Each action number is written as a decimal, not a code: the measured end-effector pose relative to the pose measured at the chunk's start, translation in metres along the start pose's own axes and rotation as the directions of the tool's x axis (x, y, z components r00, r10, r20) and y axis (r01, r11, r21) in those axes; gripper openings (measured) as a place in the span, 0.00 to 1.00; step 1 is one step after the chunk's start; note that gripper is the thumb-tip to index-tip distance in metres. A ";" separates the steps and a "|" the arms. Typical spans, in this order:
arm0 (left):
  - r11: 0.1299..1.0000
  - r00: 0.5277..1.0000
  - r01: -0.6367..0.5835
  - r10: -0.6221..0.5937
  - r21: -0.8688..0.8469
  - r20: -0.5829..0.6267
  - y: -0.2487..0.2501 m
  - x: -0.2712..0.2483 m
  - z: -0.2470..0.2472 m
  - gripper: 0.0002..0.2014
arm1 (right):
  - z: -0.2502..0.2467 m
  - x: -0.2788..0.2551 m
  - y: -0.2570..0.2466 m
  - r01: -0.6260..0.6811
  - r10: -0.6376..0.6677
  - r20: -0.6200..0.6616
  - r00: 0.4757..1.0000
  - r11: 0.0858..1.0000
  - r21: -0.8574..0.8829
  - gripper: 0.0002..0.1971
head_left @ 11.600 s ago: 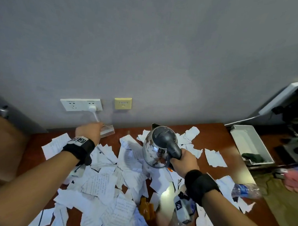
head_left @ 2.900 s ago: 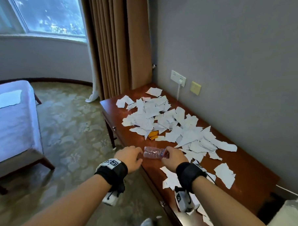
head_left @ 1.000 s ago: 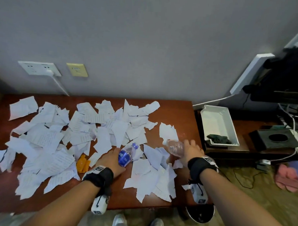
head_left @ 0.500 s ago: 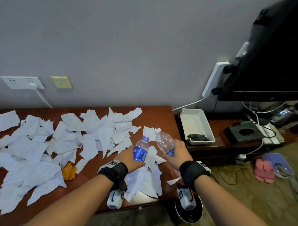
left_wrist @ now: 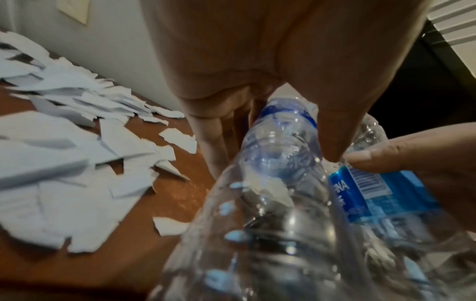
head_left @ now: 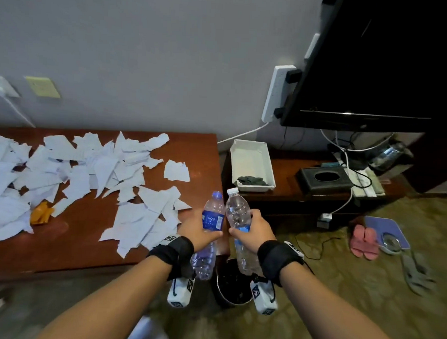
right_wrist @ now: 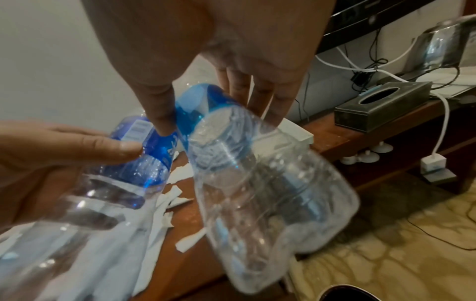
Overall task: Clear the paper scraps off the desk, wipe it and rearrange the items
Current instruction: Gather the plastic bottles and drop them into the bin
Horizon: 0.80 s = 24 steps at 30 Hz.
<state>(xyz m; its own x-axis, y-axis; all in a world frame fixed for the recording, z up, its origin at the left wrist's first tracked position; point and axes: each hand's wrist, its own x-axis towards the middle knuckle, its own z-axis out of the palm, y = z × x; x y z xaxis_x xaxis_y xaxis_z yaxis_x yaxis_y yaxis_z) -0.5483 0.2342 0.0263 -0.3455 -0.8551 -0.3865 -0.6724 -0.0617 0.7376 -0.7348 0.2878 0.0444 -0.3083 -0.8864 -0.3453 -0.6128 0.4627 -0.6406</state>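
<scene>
Torn white paper scraps (head_left: pixel 89 168) cover the brown desk (head_left: pixel 81 240), with an orange wrapper (head_left: pixel 41 212) among them. My left hand (head_left: pixel 199 229) grips a blue-capped water bottle (head_left: pixel 211 220) with a dark blue label. My right hand (head_left: pixel 253 229) grips a white-capped clear bottle (head_left: pixel 237 213). Both bottles are held upright, side by side, off the desk's right end. The left wrist view shows the blue-capped bottle (left_wrist: pixel 278 183) up close with scraps (left_wrist: pixel 64 163) beyond. In the right wrist view the clear bottle (right_wrist: pixel 257 183) fills the middle, next to the left hand (right_wrist: pixel 64 146).
A round dark-lined bin (head_left: pixel 234 285) stands on the floor beneath my hands. On a lower stand to the right are a white tray (head_left: pixel 252 155) holding a dark cloth (head_left: pixel 251 180), a black tissue box (head_left: pixel 324 177), cables and a kettle (head_left: pixel 389 153). A TV (head_left: pixel 375 60) hangs above; pink slippers (head_left: pixel 364 240) lie on the carpet.
Both hands picked the bottles up off the desk and carried them right, to the desk's right end above the bin. The view swung right with them.
</scene>
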 end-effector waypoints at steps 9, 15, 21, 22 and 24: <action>1.000 0.999 0.010 -0.009 -0.026 0.038 0.038 0.008 0.090 0.35 | -0.032 0.002 0.085 -0.117 0.114 0.056 0.992 0.992 0.051 0.34; 0.998 0.976 -0.046 0.053 -0.038 0.211 0.068 0.052 0.146 0.40 | -0.067 0.021 0.136 -0.278 0.275 0.049 0.960 0.955 0.100 0.31; 0.998 0.952 0.016 0.004 -0.064 0.306 0.080 0.086 0.193 0.39 | -0.086 0.061 0.185 -0.384 0.372 0.157 0.915 0.922 0.056 0.38; 0.997 0.950 0.034 -0.011 -0.067 0.311 0.078 0.091 0.197 0.39 | -0.085 0.067 0.191 -0.400 0.385 0.182 0.905 0.915 0.050 0.39; 0.996 0.947 0.069 -0.048 -0.055 0.317 0.072 0.097 0.203 0.40 | -0.080 0.077 0.201 -0.401 0.380 0.226 0.897 0.915 0.051 0.40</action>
<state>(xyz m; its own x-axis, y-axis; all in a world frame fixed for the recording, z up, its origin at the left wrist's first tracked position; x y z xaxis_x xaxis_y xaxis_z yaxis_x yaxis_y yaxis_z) -0.7629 0.2514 -0.0699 -0.5027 -0.6435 -0.5773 -0.6579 -0.1484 0.7383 -0.9396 0.3109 -0.0563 -0.3451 -0.6157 -0.7083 -0.4003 0.7792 -0.4823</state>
